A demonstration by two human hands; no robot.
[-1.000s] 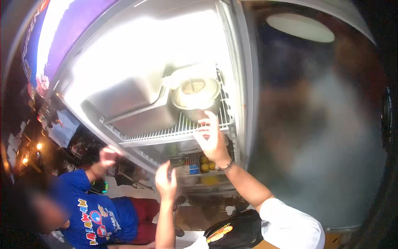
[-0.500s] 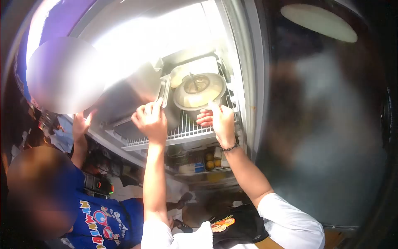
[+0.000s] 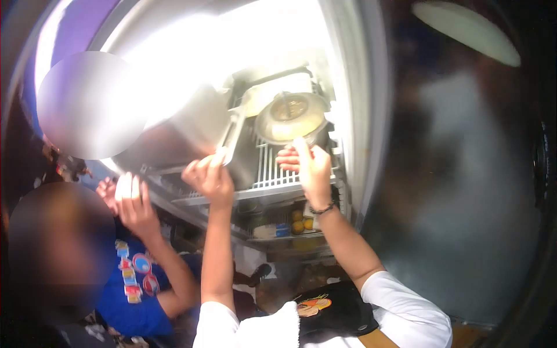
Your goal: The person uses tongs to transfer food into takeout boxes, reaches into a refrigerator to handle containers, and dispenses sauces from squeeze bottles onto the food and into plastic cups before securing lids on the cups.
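My left hand [image 3: 210, 178] is curled, its fingertips at the near end of the handle of a large metal pot [image 3: 197, 124] on the fridge's wire shelf. Glare washes out much of the pot. To the right, a lidded bowl [image 3: 272, 130] with a see-through, knobbed lid [image 3: 310, 107] sits on the same shelf. My right hand [image 3: 311, 174] is open just below it, fingers apart and palm turned inward. Its thumb reaches the bowl's near rim; whether it presses there I cannot tell.
A pale container [image 3: 261, 100] sits behind the bowl. Below the wire shelf [image 3: 272, 165], a lower level holds yellow round fruits [image 3: 297, 227] and a blue-and-white pack [image 3: 281, 230]. At left, a person in a blue shirt [image 3: 110, 307] has raised hands [image 3: 134, 203]. The fridge door [image 3: 464, 203] stands at right.
The view has shifted slightly. My left hand is now lower along the pot's handle, and my right hand stays by the bowl. The person in blue has brought both hands up toward the shelf.
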